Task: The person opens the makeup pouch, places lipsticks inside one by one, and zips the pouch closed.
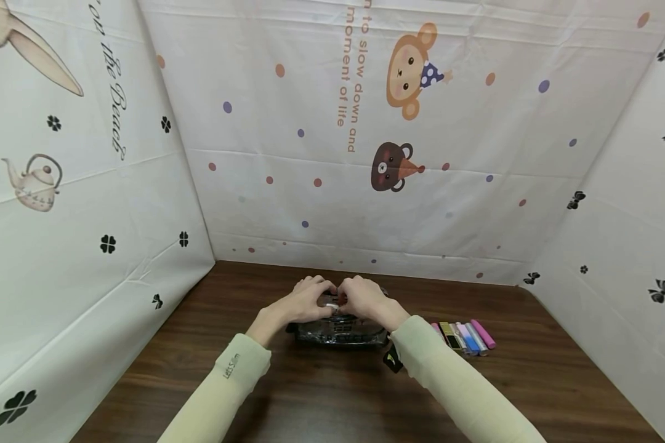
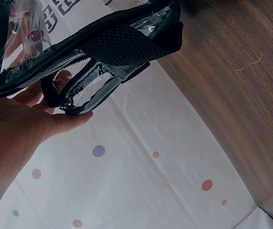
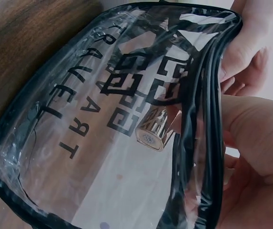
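Observation:
A clear plastic toiletry bag [image 1: 340, 335] with black piping and "TRAVEL" lettering stands on the table between both hands. My left hand [image 1: 307, 299] grips its upper edge on the left; in the left wrist view the thumb [image 2: 72, 122] lies against the black zip rim [image 2: 117, 45]. From the other side, my right hand [image 1: 366, 300] reaches into the bag's top. Through the clear wall in the right wrist view, its fingertips hold a shiny gold lipstick tube [image 3: 151, 130], flat end pointing into the bag. The rim hides part of those fingers.
Several slim cosmetic tubes [image 1: 468, 338], pink, blue, silver and gold-black, lie in a row right of the bag, beyond the right sleeve. A small black piece [image 1: 392, 359] shows beside that sleeve. Printed white sheets [image 1: 310, 203] enclose the brown wooden table [image 1: 321, 400] at back and sides.

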Demonstrator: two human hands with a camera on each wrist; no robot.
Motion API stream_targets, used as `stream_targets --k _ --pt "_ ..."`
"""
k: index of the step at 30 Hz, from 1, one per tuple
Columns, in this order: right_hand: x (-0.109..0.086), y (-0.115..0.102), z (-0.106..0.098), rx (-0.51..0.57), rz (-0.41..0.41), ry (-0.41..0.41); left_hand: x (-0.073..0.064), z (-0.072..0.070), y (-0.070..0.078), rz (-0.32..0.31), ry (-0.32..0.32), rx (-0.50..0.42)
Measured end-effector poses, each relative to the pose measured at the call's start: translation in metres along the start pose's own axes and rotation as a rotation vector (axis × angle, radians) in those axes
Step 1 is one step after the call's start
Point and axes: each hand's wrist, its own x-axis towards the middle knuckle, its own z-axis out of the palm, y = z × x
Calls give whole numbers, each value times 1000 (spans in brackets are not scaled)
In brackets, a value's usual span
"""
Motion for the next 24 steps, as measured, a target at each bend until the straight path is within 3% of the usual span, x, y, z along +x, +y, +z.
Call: stream_targets --k 8,15,19,22,24 --pt "-4 12 -3 148 0 23 0 2 2 -15 -9 -1" --pt "-23 48 -13 191 79 244 -2 2 1 -37 -14 -14" --pt "-37 75 -14 150 198 331 -2 1 1 -37 -18 -35" --pt "-49 96 -9 121 308 292 -1 0 0 -32 -22 -33" --pt "-57 107 -5 115 371 217 0 0 -1 -28 -23 -28"
